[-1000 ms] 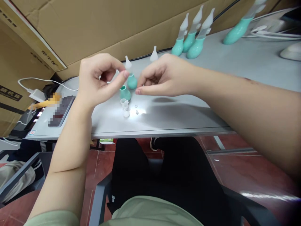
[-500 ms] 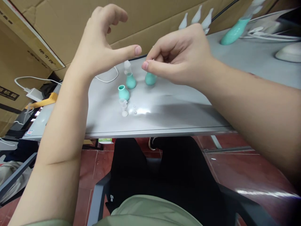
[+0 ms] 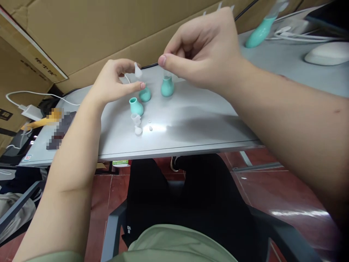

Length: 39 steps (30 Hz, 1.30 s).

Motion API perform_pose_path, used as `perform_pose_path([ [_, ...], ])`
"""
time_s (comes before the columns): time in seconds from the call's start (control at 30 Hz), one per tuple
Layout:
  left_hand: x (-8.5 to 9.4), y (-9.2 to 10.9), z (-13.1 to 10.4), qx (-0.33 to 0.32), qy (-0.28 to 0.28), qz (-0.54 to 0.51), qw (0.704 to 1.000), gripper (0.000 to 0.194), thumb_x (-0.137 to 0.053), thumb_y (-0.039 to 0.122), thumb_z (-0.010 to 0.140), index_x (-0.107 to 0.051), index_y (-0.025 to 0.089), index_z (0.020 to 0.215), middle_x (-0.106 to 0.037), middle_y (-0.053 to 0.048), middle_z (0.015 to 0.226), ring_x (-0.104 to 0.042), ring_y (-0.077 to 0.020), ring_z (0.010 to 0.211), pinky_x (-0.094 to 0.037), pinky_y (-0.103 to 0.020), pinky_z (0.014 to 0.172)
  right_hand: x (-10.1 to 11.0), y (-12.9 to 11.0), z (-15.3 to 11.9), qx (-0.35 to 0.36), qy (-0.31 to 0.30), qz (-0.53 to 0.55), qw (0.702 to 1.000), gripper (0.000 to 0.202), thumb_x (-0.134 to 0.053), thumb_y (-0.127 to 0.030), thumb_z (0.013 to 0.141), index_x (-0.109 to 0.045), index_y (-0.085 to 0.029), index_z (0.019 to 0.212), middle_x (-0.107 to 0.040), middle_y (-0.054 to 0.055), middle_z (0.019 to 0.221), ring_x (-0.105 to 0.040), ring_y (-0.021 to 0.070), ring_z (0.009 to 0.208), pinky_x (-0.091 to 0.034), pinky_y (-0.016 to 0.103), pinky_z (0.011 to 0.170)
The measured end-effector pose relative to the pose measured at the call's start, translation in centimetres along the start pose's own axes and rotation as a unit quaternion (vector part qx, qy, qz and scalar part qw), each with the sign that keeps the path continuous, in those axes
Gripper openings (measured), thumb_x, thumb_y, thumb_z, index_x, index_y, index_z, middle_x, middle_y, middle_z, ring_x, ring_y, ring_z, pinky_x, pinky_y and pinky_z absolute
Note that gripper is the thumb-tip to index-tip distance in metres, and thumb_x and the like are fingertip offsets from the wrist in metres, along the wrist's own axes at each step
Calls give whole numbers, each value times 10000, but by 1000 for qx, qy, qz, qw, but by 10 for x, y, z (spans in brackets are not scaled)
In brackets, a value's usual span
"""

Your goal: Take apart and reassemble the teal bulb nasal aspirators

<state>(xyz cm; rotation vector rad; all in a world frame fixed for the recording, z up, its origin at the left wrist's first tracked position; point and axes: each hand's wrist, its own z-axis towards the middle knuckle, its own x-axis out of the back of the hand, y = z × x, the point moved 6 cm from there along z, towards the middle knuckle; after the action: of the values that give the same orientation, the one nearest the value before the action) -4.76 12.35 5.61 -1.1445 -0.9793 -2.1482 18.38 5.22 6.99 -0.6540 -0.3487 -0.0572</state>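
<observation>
Below the right hand (image 3: 204, 51), a rounded mint-green bulb (image 3: 167, 88) looks smooth and rubbery to me; by the left hand (image 3: 111, 82), a tapered white tip (image 3: 138, 72) of cloudy plastic. The flat pale-grey tabletop (image 3: 180, 136) beneath gleams; behind, dull brown cardboard (image 3: 109, 29).

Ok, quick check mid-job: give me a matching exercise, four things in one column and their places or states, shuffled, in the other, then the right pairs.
Things
1. left hand
2. right hand
3. teal bulb nearest the front edge
4. white rounded object

Places and states
A. open at the top, no nozzle fitted
B. at the far right of the table
C. in front of white tips that peek out above it
D. thumb and fingers apart, beside a white nozzle

Pairs: 1-D, 2-C, 3-A, 4-B
</observation>
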Motion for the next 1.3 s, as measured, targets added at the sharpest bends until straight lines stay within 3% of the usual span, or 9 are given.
perform_pose_path([
  [0.17,-7,17,-7,-13,-28,-40,999,368,-848,526,816,-803,226,1023,-849,-12,1054,-726,-217,987,-589,-486,1024,0,1,0,1,0,-9,1000,212,-796,-229,912,-675,-198,741,-551,-11,667,-481,110,650,-343,325,652],
  [0.3,-3,31,-13,-44,13,-61,997,336,-832,570,874,-757,249,936,-821,16,951,-715,-178,898,-605,-423,915,-1,-4,0,9,-5,4,1000,228,-805,-209,916,-664,-189,738,-542,-19,667,-479,90,647,-364,310,646],
  [0.4,5,48,-18,-104,86,-71,988,442,-800,662,972,-752,224,1003,-782,7,965,-679,-136,887,-609,-366,874,-1,-4,0,14,-4,6,1000,181,-830,-316,966,-728,-176,914,-580,-30,755,-517,70,674,-410,255,640],
  [0.5,9,62,-20,-179,189,-60,964,486,-733,729,1004,-822,291,1195,-757,-48,1066,-697,-200,957,-624,-373,845,1,-2,1,61,14,1,998,381,-846,-451,976,-747,-152,1189,-715,-16,1070,-626,36,768,-466,165,649],
  [0.53,13,67,-24,-240,270,-58,931,578,-708,787,962,-850,305,1250,-712,-70,965,-672,-226,875,-580,-379,712,2,-1,2,80,17,5,997,448,-855,-473,965,-734,-150,1250,-727,-10,1194,-658,30,809,-480,139,652],
  [0.63,7,72,-24,-334,341,-8,879,747,-520,825,968,-866,276,1339,-643,-99,826,-587,-235,738,-479,-383,601,-2,3,3,110,7,42,993,532,-903,-497,920,-704,-174,1292,-709,-11,1374,-708,22,854,-489,88,618],
  [0.87,6,73,-18,-227,238,23,944,779,-846,653,723,-760,392,1452,-724,-76,898,-655,-307,829,-543,-441,749,-13,4,3,50,-2,117,992,304,-948,-310,922,-683,-168,969,-658,-74,752,-701,58,659,-532,113,548],
  [1.07,1,76,-21,-146,136,-50,979,340,-761,615,869,-837,333,1042,-803,-38,942,-710,-251,820,-574,-443,740,-6,5,4,29,8,158,987,297,-988,-285,880,-703,-214,930,-684,-63,853,-688,55,709,-550,134,588],
  [1.3,4,74,-22,-164,181,-41,969,176,-840,513,819,-793,358,888,-795,-20,881,-688,-286,784,-557,-501,786,-9,7,4,-11,-43,126,991,224,-899,-167,961,-679,-200,930,-663,-51,843,-638,42,626,-529,139,524],
])
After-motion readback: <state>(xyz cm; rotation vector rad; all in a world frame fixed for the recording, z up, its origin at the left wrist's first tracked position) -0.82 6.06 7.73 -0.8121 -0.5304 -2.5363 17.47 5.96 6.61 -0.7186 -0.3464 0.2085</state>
